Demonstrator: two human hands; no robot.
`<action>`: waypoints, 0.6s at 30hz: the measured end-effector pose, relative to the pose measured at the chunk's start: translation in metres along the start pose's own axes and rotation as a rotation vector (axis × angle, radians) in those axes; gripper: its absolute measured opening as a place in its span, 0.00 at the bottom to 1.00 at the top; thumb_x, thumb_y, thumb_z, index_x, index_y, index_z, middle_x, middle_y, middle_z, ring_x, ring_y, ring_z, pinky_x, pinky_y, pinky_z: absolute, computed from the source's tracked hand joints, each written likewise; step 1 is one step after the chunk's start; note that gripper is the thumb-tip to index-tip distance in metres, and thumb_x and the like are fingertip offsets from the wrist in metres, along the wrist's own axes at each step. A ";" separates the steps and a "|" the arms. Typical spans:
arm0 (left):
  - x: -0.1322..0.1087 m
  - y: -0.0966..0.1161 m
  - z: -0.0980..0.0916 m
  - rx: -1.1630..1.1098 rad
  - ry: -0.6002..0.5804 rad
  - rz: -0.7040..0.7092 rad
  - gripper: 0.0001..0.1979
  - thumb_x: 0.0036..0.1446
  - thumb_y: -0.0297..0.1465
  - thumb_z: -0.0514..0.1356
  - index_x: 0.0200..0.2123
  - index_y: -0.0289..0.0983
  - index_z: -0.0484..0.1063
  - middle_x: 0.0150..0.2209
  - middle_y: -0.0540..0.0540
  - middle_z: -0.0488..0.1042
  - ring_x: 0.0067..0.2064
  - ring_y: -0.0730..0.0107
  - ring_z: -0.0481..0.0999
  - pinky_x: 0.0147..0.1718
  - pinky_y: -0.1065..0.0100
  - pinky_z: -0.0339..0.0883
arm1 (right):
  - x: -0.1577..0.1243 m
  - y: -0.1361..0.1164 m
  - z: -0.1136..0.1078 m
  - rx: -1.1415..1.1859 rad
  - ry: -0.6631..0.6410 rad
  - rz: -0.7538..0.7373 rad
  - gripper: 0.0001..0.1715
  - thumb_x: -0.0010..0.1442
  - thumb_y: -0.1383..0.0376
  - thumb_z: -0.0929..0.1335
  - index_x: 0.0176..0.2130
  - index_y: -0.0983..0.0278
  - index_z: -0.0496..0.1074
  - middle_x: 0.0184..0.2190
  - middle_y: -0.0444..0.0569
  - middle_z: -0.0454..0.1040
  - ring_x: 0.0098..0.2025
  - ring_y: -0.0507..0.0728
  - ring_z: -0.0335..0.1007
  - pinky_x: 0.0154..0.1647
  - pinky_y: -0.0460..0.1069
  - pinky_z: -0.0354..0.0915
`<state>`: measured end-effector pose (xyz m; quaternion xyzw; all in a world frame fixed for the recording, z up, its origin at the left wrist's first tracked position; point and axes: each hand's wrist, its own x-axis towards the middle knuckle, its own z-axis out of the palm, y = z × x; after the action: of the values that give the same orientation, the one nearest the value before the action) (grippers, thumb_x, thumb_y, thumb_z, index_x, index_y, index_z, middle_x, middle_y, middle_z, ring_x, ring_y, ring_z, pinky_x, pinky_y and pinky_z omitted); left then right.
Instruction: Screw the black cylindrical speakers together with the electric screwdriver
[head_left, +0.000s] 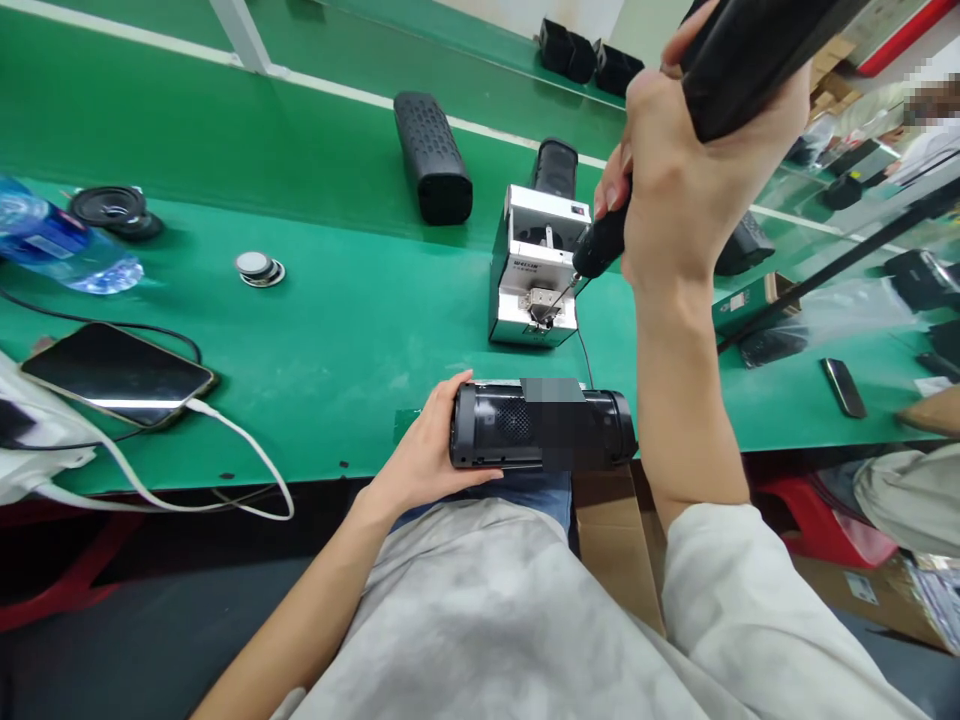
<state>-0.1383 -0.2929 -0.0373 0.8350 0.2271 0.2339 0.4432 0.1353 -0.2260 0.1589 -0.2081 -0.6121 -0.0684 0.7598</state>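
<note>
My left hand point(420, 450) is wrapped round the left end of a black speaker housing point(495, 425), which lies sideways at the table's front edge. A perforated patch shows on its upper face; a blurred block hides part of it. Raised at the upper right, my right hand point(671, 180) grips a black electric screwdriver point(600, 245). Its thin bit points down to the front pick-up slot of a white and grey screw feeder point(517, 270). Whether a screw sits on the tip is too small to tell.
Behind the feeder stand black speakers point(435, 160). On the left of the green table point(337, 320) are a phone point(120, 375) with a white cable, a water bottle point(64, 240), a round speaker driver point(112, 208) and small metal discs point(259, 268). Another person sits at the right.
</note>
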 end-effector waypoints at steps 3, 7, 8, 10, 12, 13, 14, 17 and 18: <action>0.000 0.000 0.000 -0.004 -0.005 -0.003 0.62 0.57 0.48 0.78 0.80 0.49 0.42 0.76 0.33 0.59 0.75 0.36 0.66 0.73 0.38 0.66 | -0.002 -0.003 0.000 -0.132 0.029 -0.023 0.22 0.64 0.85 0.62 0.41 0.59 0.70 0.26 0.35 0.62 0.14 0.48 0.54 0.08 0.48 0.49; -0.001 0.001 -0.001 0.007 -0.008 -0.005 0.62 0.56 0.48 0.79 0.80 0.50 0.41 0.76 0.34 0.58 0.75 0.37 0.65 0.73 0.38 0.66 | -0.004 -0.013 -0.002 -0.104 0.022 0.021 0.13 0.64 0.77 0.66 0.40 0.58 0.71 0.26 0.37 0.66 0.14 0.49 0.55 0.08 0.49 0.52; -0.001 0.001 -0.001 0.010 -0.011 -0.008 0.61 0.57 0.48 0.79 0.79 0.50 0.41 0.76 0.34 0.57 0.76 0.37 0.65 0.74 0.38 0.65 | -0.003 -0.016 -0.003 -0.063 0.001 0.042 0.11 0.63 0.75 0.67 0.40 0.58 0.72 0.26 0.37 0.67 0.14 0.50 0.57 0.08 0.49 0.53; -0.002 0.002 -0.001 0.011 -0.018 -0.013 0.61 0.57 0.48 0.78 0.79 0.50 0.41 0.76 0.34 0.57 0.76 0.36 0.65 0.74 0.37 0.64 | 0.001 -0.023 -0.007 0.026 -0.102 0.089 0.09 0.62 0.72 0.69 0.41 0.59 0.74 0.26 0.36 0.67 0.14 0.49 0.58 0.08 0.49 0.55; -0.001 0.002 -0.001 0.000 -0.028 -0.014 0.61 0.57 0.48 0.78 0.79 0.50 0.41 0.76 0.34 0.57 0.76 0.36 0.66 0.74 0.37 0.64 | 0.007 -0.029 -0.014 0.074 -0.284 0.212 0.08 0.65 0.72 0.70 0.42 0.58 0.74 0.25 0.35 0.67 0.16 0.49 0.61 0.12 0.47 0.59; 0.000 0.001 -0.001 -0.006 -0.031 -0.014 0.62 0.57 0.48 0.78 0.79 0.50 0.41 0.76 0.33 0.57 0.76 0.36 0.66 0.74 0.37 0.64 | 0.011 -0.031 -0.018 0.105 -0.377 0.287 0.09 0.66 0.72 0.70 0.42 0.58 0.74 0.25 0.34 0.67 0.18 0.49 0.61 0.15 0.47 0.62; 0.001 0.000 -0.001 -0.010 -0.030 -0.016 0.62 0.57 0.48 0.78 0.80 0.50 0.41 0.76 0.33 0.57 0.76 0.36 0.65 0.74 0.37 0.64 | 0.014 -0.032 -0.022 0.131 -0.460 0.369 0.09 0.68 0.73 0.70 0.43 0.58 0.74 0.25 0.33 0.66 0.19 0.49 0.62 0.18 0.47 0.64; 0.001 -0.001 0.000 -0.010 -0.004 -0.024 0.62 0.56 0.48 0.79 0.80 0.48 0.42 0.77 0.32 0.56 0.77 0.35 0.63 0.76 0.37 0.61 | 0.018 -0.031 -0.026 0.171 -0.517 0.457 0.09 0.69 0.72 0.71 0.45 0.58 0.75 0.26 0.34 0.68 0.21 0.49 0.65 0.21 0.46 0.65; -0.001 0.000 0.001 -0.016 0.009 -0.018 0.63 0.55 0.49 0.80 0.80 0.47 0.43 0.77 0.32 0.56 0.78 0.35 0.62 0.77 0.37 0.60 | 0.018 -0.030 -0.024 0.132 -0.441 0.423 0.08 0.67 0.71 0.73 0.44 0.58 0.76 0.27 0.35 0.69 0.20 0.49 0.66 0.20 0.45 0.64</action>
<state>-0.1384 -0.2939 -0.0374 0.8284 0.2344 0.2354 0.4509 0.1502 -0.2597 0.1789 -0.2910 -0.7085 0.1778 0.6178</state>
